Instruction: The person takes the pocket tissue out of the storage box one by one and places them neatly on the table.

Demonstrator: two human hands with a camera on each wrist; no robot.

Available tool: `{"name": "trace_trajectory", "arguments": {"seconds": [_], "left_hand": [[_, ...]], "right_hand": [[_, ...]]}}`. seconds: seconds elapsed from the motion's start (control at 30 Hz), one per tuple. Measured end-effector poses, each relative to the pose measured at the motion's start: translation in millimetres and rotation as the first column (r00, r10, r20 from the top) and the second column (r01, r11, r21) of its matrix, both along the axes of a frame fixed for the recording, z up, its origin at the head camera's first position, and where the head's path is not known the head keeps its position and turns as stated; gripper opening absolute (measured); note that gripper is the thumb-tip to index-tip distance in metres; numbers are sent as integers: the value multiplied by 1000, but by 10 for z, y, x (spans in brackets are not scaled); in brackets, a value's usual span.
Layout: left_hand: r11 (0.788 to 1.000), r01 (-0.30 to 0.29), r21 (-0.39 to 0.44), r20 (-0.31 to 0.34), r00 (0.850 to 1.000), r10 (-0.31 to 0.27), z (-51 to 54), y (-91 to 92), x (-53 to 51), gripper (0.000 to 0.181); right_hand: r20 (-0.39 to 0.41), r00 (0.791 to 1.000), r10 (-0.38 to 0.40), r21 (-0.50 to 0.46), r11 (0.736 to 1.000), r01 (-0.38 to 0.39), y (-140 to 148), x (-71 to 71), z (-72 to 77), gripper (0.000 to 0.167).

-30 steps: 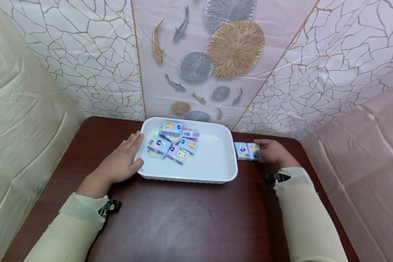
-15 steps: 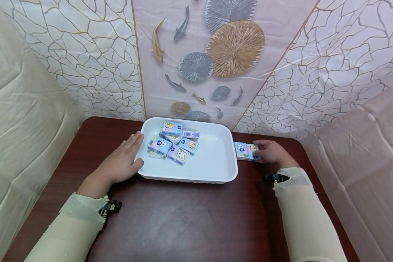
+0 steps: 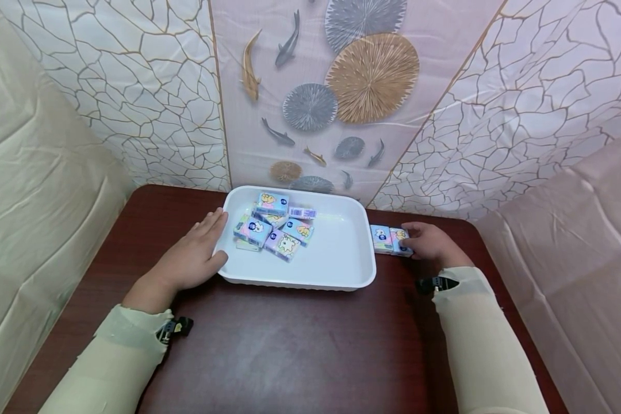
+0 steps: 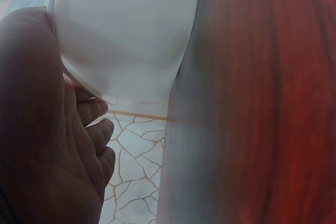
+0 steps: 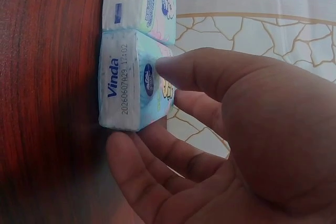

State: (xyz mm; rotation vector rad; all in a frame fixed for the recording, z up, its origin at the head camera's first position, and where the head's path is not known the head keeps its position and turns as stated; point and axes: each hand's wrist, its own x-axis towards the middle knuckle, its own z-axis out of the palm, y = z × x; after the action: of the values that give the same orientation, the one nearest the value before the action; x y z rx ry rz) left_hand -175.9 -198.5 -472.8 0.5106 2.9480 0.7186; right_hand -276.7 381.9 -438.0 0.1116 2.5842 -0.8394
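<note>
A white tray [image 3: 336, 253] stands on the table with several small tissue packs [image 3: 282, 244] piled in its left half. My left hand [image 3: 191, 256] lies with straight fingers along the tray's left rim; in the left wrist view its fingers reach past the tray wall [image 4: 126, 35]. Right of the tray, two tissue packs lie side by side. My right hand [image 3: 429, 241] holds the outer tissue pack [image 5: 121, 82], thumb on its printed top and fingers curled at its outer side. The inner tissue pack [image 3: 381, 239] touches it and sits against the tray's right side.
The dark red-brown wooden table [image 3: 279, 345] extends in front of the tray. A patterned cloth [image 3: 310, 144] with fish and round motifs hangs right behind it. Pale padded sheets [image 3: 564, 241] line both sides.
Almost nothing differs. The tray, the packs and both hands keep their places, apart from a very slight shift of the right hand.
</note>
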Motion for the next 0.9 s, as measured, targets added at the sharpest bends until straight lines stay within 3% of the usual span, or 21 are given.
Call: {"name": "trace_trajectory", "arguments": {"seconds": [0.4,0.73,0.9], "left_hand": [[1000,2,3,-3,1000,-2,-11,-6,-10,84],[1000,1,4,1,1000,-1,-20,-12,-8,84],[1000,4,8,1,1000,-4,-9,-12,-6,83]], "right_hand": [[-85,996,-26,99,994,34,-51,34,112,68],[-206,977,61,173,985,-25,-257,68,336,65],[-257,963,85,156,987,-45,-432,99,425,63]]}}
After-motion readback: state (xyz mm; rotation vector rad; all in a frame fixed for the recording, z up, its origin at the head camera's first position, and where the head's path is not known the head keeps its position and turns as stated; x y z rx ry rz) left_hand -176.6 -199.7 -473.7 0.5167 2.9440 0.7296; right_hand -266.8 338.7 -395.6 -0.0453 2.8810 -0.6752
